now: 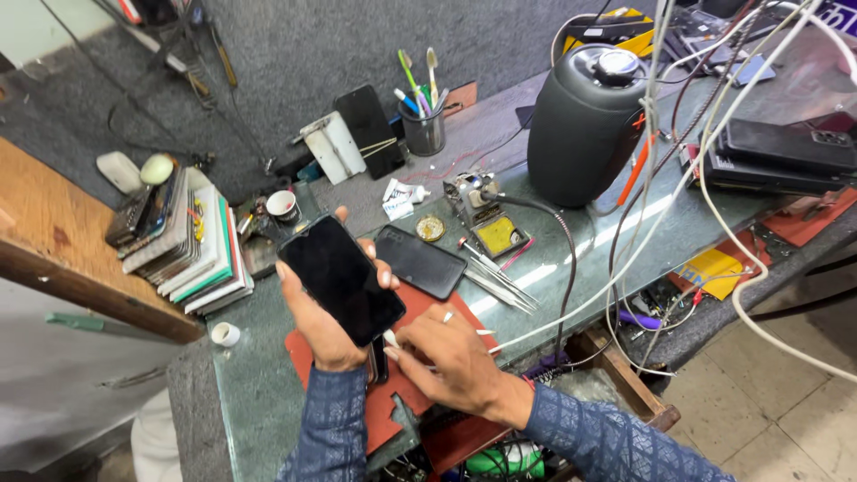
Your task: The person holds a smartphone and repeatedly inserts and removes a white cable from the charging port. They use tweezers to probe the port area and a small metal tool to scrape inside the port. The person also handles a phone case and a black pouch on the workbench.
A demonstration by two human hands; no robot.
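Observation:
My left hand (314, 323) holds a black smartphone (341, 278) upright-tilted, its dark screen facing me, above a red work mat (420, 303). My right hand (451, 357), a ring on one finger, is pinched at the phone's lower edge on a white cable plug (390, 339). The white cable runs off to the right across the bench. A second black phone (420, 261) lies flat on the mat just behind my hands.
Green glass-topped bench (250, 393) with a stack of phones and boxes (192, 241) at left, tweezers (500, 277), soldering stand (486, 219), pen cup (423, 125), large black cylindrical speaker (585, 125), hanging white cables (705, 161), devices at right (777, 156).

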